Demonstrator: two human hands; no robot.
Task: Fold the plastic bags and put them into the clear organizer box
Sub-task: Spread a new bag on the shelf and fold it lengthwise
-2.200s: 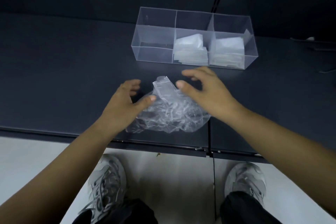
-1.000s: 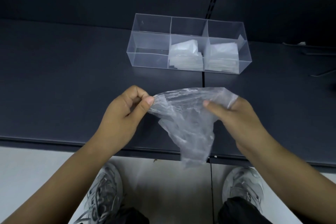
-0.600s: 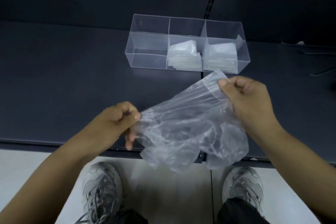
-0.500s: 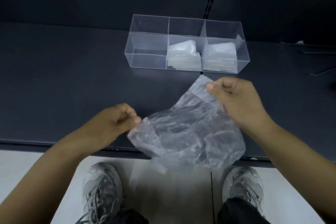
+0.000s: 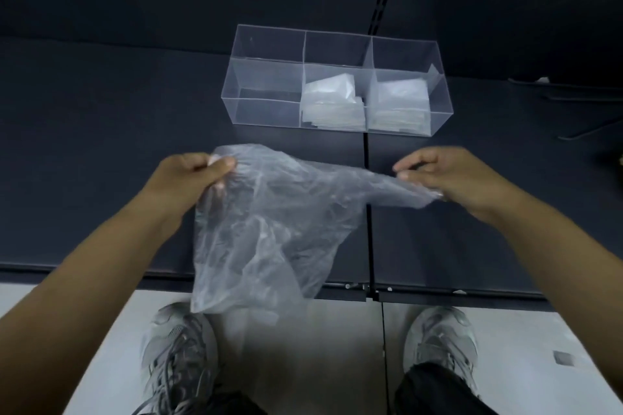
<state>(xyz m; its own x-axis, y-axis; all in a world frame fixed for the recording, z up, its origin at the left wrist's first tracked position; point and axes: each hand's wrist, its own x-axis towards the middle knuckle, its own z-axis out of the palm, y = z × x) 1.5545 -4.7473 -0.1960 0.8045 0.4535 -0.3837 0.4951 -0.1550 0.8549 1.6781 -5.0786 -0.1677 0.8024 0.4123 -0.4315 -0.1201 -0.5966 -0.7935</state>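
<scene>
Left hand (image 5: pixel 192 175) and right hand (image 5: pixel 448 175) each pinched one end of the bag's (image 5: pixel 269 229) upper edge. Half a second earlier it hung bunched between them; now they had drawn apart, stretching that edge above the surface (image 5: pixel 101 145). Spread so, it seemed ready for folding. Beyond the hands, the box (image 5: pixel 337 84) had its left compartment empty.

You work in dim, even light. The matte dark-grey desk (image 5: pixel 101 145) soaks it up, while the pale glossy floor (image 5: pixel 539 347) shows a soft sheen and a darker shadow at centre. The hanging lower edge of the crumpled translucent plastic bag (image 5: pixel 269 229) is blurred.
</scene>
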